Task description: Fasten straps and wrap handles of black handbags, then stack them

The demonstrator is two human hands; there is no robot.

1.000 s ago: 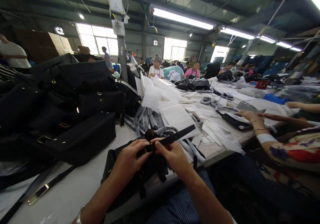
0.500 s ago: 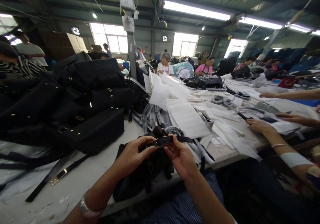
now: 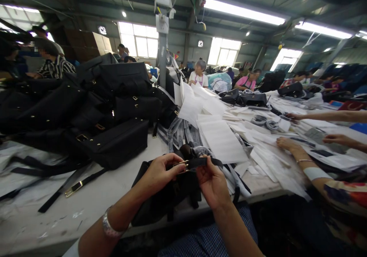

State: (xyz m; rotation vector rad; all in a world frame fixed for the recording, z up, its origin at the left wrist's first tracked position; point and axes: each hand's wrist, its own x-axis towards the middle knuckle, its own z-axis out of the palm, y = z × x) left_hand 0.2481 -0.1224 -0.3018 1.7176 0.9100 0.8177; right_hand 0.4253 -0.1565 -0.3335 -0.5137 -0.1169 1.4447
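Observation:
Between my hands is a black strap (image 3: 197, 162) with a gold-coloured buckle (image 3: 185, 163). My left hand (image 3: 164, 171) pinches the buckle end between thumb and fingers. My right hand (image 3: 213, 178) grips the strap just right of the buckle, and its free end sticks out beyond my fingers. Below them a black bag (image 3: 155, 203) rests at the table's front edge, partly covered by my hands and forearms. Whether the strap is joined to this bag I cannot tell.
A heap of black bags (image 3: 120, 142) fills the left. Another buckled strap (image 3: 74, 188) lies on the white table (image 3: 94, 215). White foam sheets (image 3: 220, 138) and wrapped handles (image 3: 177, 132) are piled ahead. A co-worker's arms (image 3: 298, 153) reach in from the right.
My view has turned a little left, so the surroundings sit further right. My hands keep their grip on the strap and buckle. The co-worker's hand at right has let go of a dark strap.

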